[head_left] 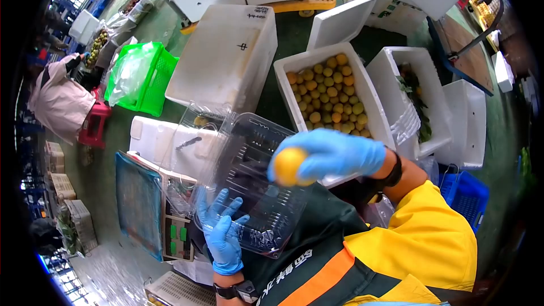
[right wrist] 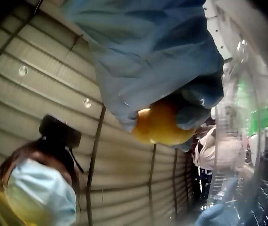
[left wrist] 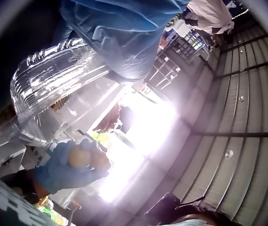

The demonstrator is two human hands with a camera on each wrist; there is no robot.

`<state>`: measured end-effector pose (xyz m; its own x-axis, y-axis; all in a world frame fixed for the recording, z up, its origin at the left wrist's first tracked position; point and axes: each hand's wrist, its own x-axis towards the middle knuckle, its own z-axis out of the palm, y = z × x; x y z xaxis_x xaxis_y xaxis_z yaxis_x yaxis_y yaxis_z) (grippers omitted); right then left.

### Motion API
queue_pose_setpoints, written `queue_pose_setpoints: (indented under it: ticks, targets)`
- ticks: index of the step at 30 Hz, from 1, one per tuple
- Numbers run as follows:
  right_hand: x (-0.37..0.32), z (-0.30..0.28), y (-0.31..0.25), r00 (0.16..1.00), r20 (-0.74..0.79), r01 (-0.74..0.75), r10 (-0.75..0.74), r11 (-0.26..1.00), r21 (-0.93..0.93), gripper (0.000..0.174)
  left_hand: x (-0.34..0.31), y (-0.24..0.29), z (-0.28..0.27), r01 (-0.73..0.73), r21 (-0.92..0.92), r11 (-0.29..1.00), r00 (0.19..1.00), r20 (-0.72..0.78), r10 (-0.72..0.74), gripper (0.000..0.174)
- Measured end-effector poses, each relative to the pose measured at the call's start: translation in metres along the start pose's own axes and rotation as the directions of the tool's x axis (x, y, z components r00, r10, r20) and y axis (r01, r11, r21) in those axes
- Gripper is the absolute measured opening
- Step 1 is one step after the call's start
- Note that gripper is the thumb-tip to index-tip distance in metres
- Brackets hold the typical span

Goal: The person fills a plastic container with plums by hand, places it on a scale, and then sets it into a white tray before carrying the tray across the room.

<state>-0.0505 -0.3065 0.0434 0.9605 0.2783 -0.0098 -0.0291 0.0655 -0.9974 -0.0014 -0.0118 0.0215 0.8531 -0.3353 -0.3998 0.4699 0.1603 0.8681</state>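
My blue-gloved left hand (head_left: pixel 224 238) holds a clear plastic clamshell container (head_left: pixel 260 187) by its near left side, fingers spread along the plastic. The container stands tilted in front of my apron, its see-through lid folded out to the left. Over the container's right part, my gloved right hand (head_left: pixel 334 153) grips a round orange-yellow fruit (head_left: pixel 290 165). Two fruits show in that hand in the left wrist view: a pale one (left wrist: pixel 80 157) and another (left wrist: pixel 101 161) beside it. In the right wrist view, the glove partly hides the fruit (right wrist: pixel 164 125).
A white foam box (head_left: pixel 377 116) full of yellow-green and orange fruit (head_left: pixel 328 93) stands ahead on the right. Beside it is a foam box (head_left: pixel 439 79) with leaves. A scale (head_left: pixel 177 238) lies left, and a green crate (head_left: pixel 156 79) farther off. Closed foam boxes (head_left: pixel 226 56) stand ahead.
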Motion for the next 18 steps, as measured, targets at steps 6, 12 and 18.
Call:
queue_pose_setpoints:
  ticks: [6,12,18]
  targets:
    - [0.026,0.028,0.025,0.982,0.186,-0.153,0.037,0.735,0.66,0.055,0.005,-0.003,-0.006,0.04,0.005,0.999,0.998,0.053,-0.04,0.084]
    - [0.026,0.03,0.036,0.962,0.26,-0.136,-0.078,0.69,0.711,0.066,0.006,-0.006,-0.008,0.023,-0.026,0.999,0.998,0.064,-0.022,0.085]
    - [0.025,0.031,0.027,0.952,0.289,-0.124,-0.103,0.732,0.67,0.069,0.006,-0.008,-0.01,0.013,-0.034,0.999,0.997,0.078,-0.011,0.084]
